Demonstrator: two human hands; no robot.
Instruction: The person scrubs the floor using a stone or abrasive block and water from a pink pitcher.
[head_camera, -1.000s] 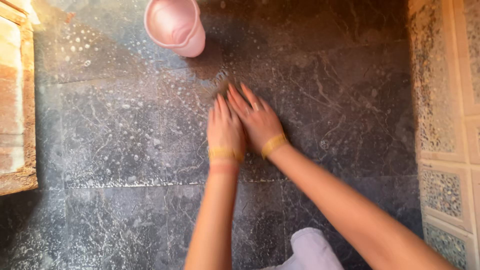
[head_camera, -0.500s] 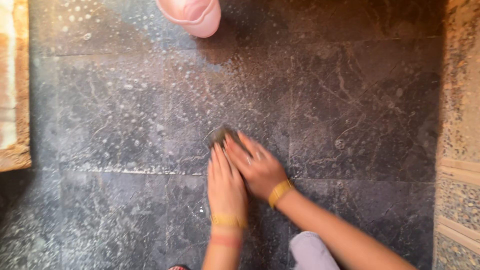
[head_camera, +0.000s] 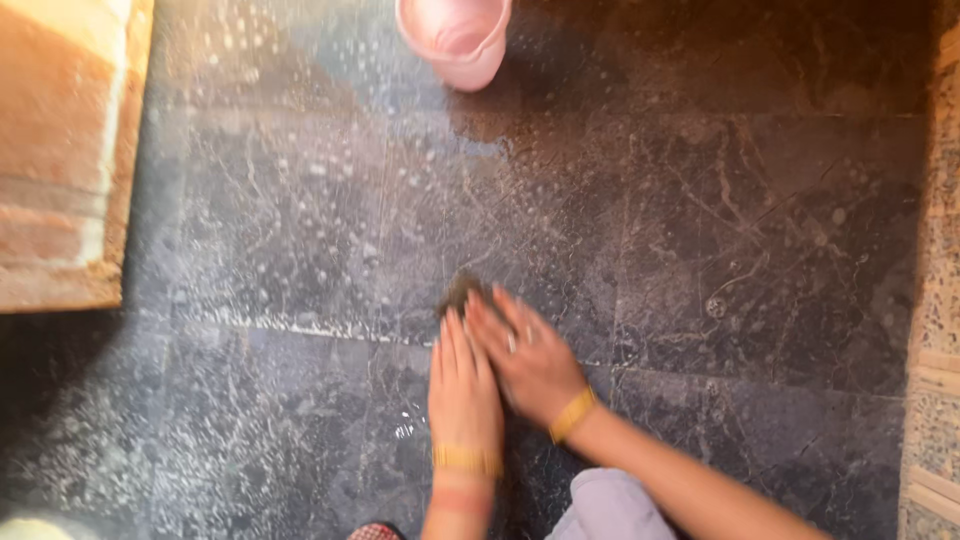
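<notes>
Pressing down side by side, the left hand (head_camera: 463, 385) and the right hand (head_camera: 530, 360) lie flat with fingers extended on a dark scrub pad (head_camera: 462, 292), only its far edge visible beyond the fingertips. The pad rests on the wet, soapy dark stone floor (head_camera: 700, 250). A pink bucket (head_camera: 455, 38) stands well apart at the top edge. An orange step (head_camera: 60, 150) lies left.

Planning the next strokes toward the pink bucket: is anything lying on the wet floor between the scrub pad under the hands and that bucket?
Nothing visible. Both hands, left hand and right hand, press the dark scrub pad. Between it and the pink bucket lies only soapy dark stone floor.
</notes>
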